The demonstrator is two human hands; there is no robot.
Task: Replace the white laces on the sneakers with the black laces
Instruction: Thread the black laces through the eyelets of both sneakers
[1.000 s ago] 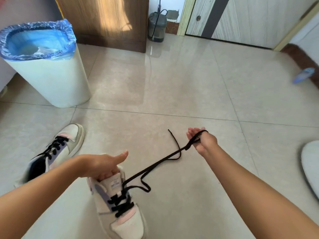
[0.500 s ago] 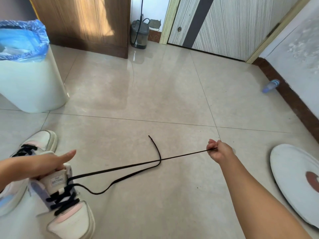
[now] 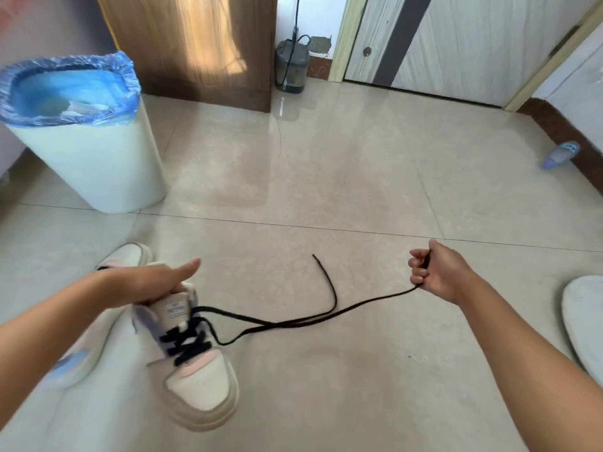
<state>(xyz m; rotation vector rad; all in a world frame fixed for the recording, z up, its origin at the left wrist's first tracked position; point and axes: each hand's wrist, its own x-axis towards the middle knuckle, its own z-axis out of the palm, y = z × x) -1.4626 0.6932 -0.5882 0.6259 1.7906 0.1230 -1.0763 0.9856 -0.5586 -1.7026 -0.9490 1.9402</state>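
The right hand (image 3: 437,275), fist curled round one end of the black lace (image 3: 293,322), has drawn further from the sneaker (image 3: 192,360) than a moment ago, taking up slack. The left hand (image 3: 153,283) still clasps the sneaker's collar on the floor (image 3: 326,190), thumb out. The lace's other end lies loose, so lacing looks nearly finished.

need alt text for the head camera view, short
A person's left hand holds a white sneaker by its collar while the right hand grips one end of its black lace, pulled out across the tiled floor. A white bin stands behind.
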